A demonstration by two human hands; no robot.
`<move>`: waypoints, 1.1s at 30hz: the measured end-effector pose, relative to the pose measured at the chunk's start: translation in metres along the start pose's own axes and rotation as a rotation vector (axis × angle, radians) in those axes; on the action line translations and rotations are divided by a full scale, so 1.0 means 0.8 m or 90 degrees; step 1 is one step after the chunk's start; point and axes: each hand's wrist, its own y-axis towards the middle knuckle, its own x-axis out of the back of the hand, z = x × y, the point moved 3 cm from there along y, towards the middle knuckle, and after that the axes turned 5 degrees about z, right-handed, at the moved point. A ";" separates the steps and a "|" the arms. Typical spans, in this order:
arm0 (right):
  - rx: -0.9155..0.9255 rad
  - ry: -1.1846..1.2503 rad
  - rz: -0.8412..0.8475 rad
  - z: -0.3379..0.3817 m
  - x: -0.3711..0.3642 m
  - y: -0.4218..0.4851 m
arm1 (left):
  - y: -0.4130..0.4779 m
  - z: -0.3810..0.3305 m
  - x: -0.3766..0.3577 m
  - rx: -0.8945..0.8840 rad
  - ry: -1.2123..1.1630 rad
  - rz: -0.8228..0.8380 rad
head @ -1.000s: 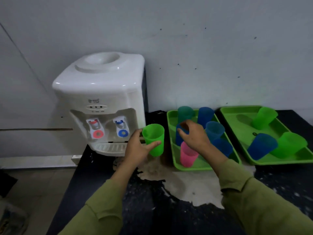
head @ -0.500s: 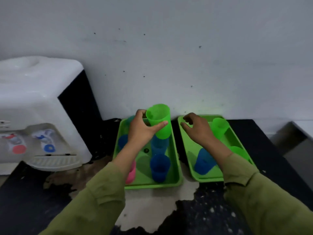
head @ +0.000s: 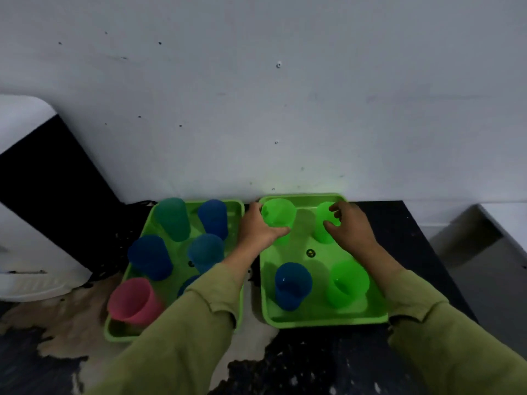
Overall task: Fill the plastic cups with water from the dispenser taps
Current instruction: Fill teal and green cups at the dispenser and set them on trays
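green cup [head: 279,215], left hand [head: 256,228] gripping (dispenser [head: 27,249] cropped)

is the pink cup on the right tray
No, the pink cup stands in the near left corner of the left tray.

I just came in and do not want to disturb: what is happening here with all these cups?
A person in green sleeves works over two green trays beside a water dispenser. The left hand grips a green cup at the back of the right tray. The right hand is open at a second green cup beside it. The left tray holds a pink cup and several blue and teal cups.
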 end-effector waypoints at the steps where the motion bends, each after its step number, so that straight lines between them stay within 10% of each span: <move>1: -0.012 0.000 0.005 -0.010 -0.001 0.004 | 0.005 0.004 -0.010 0.013 0.007 0.006; 33: -0.068 0.102 -0.047 -0.034 -0.027 0.049 | 0.019 0.010 -0.017 0.004 -0.032 0.015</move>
